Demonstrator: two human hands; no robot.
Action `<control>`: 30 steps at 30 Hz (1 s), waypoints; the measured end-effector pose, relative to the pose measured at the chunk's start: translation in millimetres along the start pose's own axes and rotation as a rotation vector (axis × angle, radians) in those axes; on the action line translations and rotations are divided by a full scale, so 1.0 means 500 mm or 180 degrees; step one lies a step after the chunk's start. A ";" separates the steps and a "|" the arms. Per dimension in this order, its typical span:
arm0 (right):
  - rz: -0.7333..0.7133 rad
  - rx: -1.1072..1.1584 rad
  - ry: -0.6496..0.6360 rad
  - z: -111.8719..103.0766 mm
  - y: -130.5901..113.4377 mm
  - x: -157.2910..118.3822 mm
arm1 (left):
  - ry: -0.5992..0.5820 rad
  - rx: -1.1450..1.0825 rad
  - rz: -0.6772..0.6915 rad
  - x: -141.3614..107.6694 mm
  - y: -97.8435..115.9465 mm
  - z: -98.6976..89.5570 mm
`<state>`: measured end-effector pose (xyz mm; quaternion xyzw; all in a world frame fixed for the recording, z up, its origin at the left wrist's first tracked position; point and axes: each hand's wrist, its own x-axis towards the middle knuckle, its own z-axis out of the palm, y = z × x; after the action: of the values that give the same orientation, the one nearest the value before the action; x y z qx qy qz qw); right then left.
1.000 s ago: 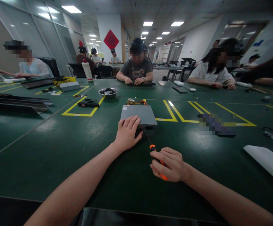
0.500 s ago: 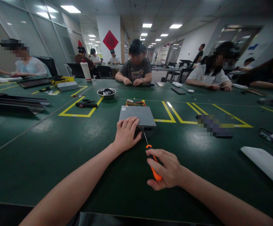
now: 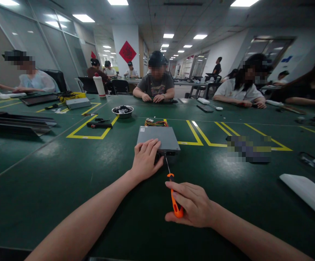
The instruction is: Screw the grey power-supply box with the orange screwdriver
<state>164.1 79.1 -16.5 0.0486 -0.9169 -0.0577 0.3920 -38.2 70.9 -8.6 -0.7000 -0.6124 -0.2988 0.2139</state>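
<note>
A grey metal box (image 3: 160,136) with a bundle of coloured wires (image 3: 156,123) behind it lies on the green table (image 3: 114,221). My left hand (image 3: 147,158) rests on its near left part, fingers on the top and thumb at the front side; it looks like a grip on the box. My right hand (image 3: 192,203) holds an orange and black screwdriver (image 3: 176,206) by the handle. The screwdriver's shaft points away from me, and its tip meets the front side of the box, just right of my left thumb.
A metal bowl (image 3: 122,111) of small parts stands behind left, near a black tool (image 3: 100,125) inside yellow tape. Dark metal panels (image 3: 16,123) lie far left. A white object (image 3: 306,192) lies right. A person (image 3: 155,81) sits opposite, with others along both sides.
The view has tilted slightly upward. My right hand has shifted its fingers on the screwdriver handle, which now stands a little more upright in view. My left hand stays on the box.
</note>
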 end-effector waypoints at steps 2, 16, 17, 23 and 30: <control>0.0001 0.0121 -0.0012 0.000 0.001 -0.001 | 0.0004 0.0004 -0.0009 0.000 0.000 0.000; 0.0013 0.0187 0.0095 -0.007 0.000 0.007 | -0.0044 0.0028 -0.0048 0.002 -0.002 0.002; 0.0036 0.0230 0.0088 -0.006 0.001 0.005 | -0.0041 0.0024 -0.0062 0.002 -0.003 0.002; -0.0197 0.0209 -0.0268 -0.008 0.005 0.002 | -0.0045 -0.0015 -0.0064 0.002 -0.004 0.001; -0.0259 -0.0324 -0.0107 -0.009 0.001 -0.002 | -0.0071 -0.0019 -0.0096 0.002 -0.005 0.005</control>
<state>168.0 79.6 -14.1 0.0649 -0.9164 -0.1209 0.3759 -40.2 73.6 -9.7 -0.6946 -0.6243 -0.2960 0.2004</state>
